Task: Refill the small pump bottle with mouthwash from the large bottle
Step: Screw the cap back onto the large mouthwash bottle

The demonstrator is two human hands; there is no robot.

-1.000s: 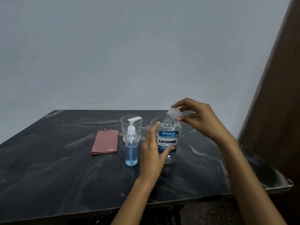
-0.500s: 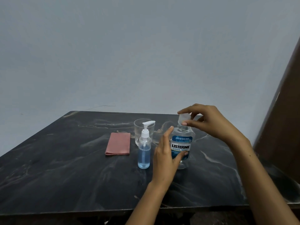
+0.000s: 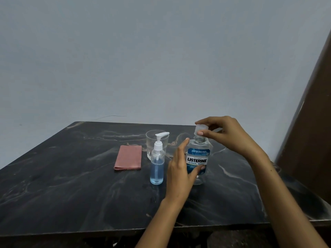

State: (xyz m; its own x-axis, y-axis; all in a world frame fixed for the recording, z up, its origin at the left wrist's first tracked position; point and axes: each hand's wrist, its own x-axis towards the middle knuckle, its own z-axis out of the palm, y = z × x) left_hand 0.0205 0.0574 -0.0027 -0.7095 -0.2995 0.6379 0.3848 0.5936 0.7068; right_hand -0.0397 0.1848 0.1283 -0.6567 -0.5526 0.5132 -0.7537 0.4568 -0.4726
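At centre right of the frame my left hand (image 3: pixel 180 169) wraps around the large bottle (image 3: pixel 198 160), thumb across the label, bracing it upright on the dark table (image 3: pixel 71 185). My right hand (image 3: pixel 227 135) pinches the clear cap (image 3: pixel 200 129) between thumb and fingertips, right at the bottle's neck; whether the cap is seated or just off the threads I cannot tell. Just left of the large bottle stands the small pump bottle (image 3: pixel 157 165), pump head on, blue liquid up to roughly half. Behind it sits a glass (image 3: pixel 152 140), and a folded pink cloth (image 3: pixel 128 157) lies further left.

By my reading the refill itself has not started: the pump is not unscrewed and nothing is being poured. Left to do: free the cap, remove the pump, pour, close both.

Compared with a second ago, the cap was tilted and held off to the right of the neck; now it sits squarely over the opening. My view has also swung, so everything lies further right in the frame.
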